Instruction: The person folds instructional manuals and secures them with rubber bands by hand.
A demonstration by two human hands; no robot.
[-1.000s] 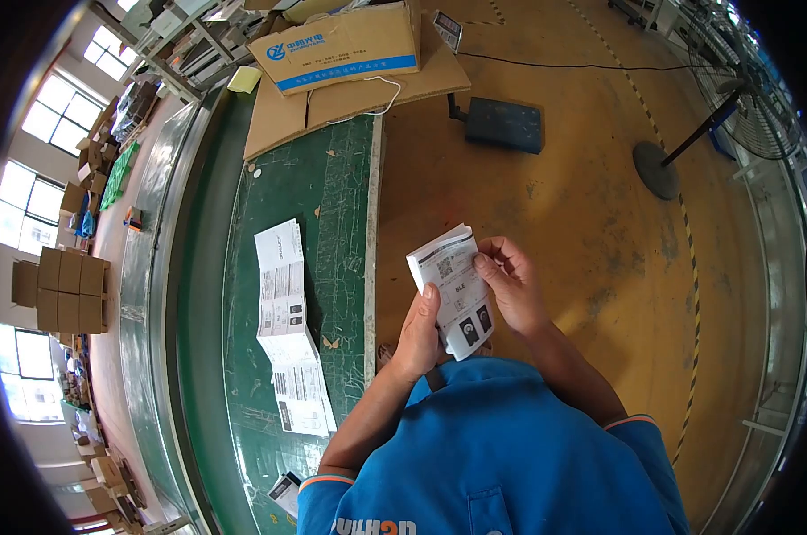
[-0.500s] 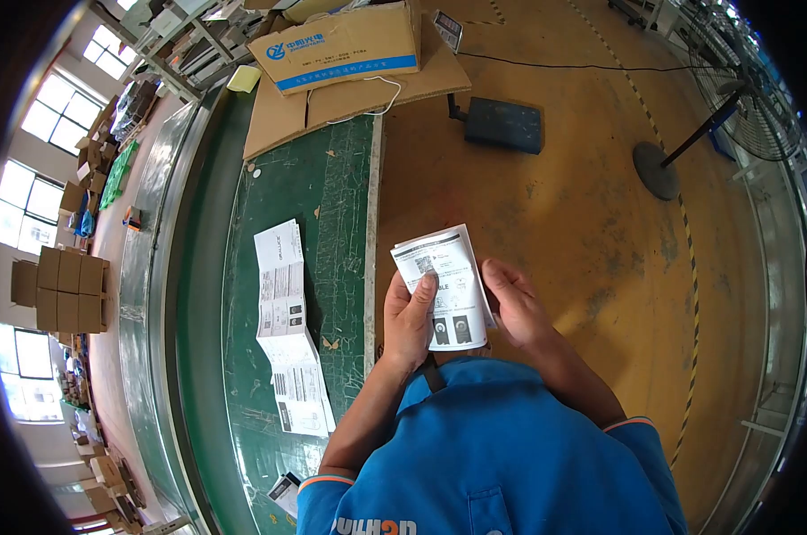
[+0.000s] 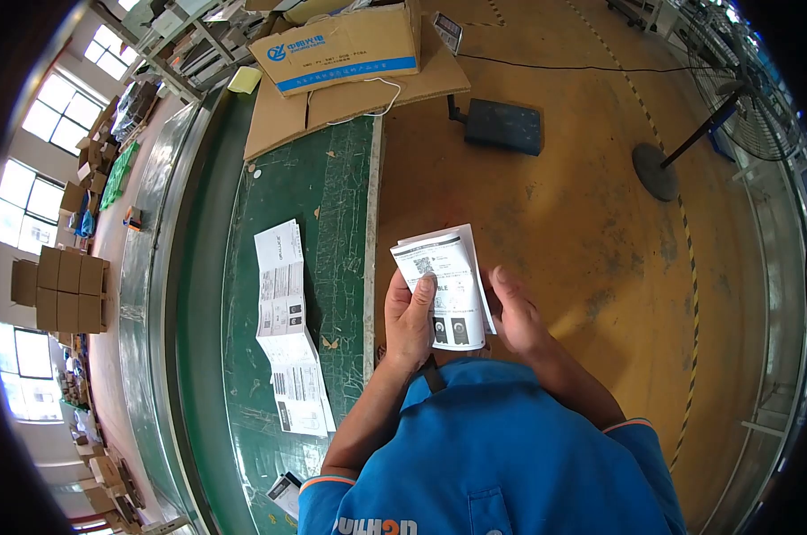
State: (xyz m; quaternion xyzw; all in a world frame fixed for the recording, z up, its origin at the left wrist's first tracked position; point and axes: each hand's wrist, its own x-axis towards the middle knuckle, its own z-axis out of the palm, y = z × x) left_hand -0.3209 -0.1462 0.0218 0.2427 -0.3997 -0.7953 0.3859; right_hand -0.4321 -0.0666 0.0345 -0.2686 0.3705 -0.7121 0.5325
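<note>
A folded printed instruction leaflet (image 3: 452,290), white with a QR code and dark pictures, is in front of my chest. My left hand (image 3: 409,316) is closed on its left side, thumb flat on the front and fingers behind. At its right edge is my right hand (image 3: 518,312), its thumb raised apart from the paper and its other fingers partly hidden behind the sheets. To the left, a long unfolded leaflet (image 3: 289,325) lies on the green table (image 3: 341,214). A smaller folded leaflet (image 3: 285,493) lies at the table's near end.
A cardboard box (image 3: 337,49) sits on a cardboard sheet (image 3: 279,120) at the table's far end. A dark flat platform (image 3: 503,127) is on the floor beyond. A standing fan (image 3: 658,171) is at the right. A metal-edged conveyor (image 3: 158,294) runs along the left.
My right hand has shifted slightly right, with its thumb farther from the paper. The rear sheet shows a little more above the front fold. My left hand keeps its grip.
</note>
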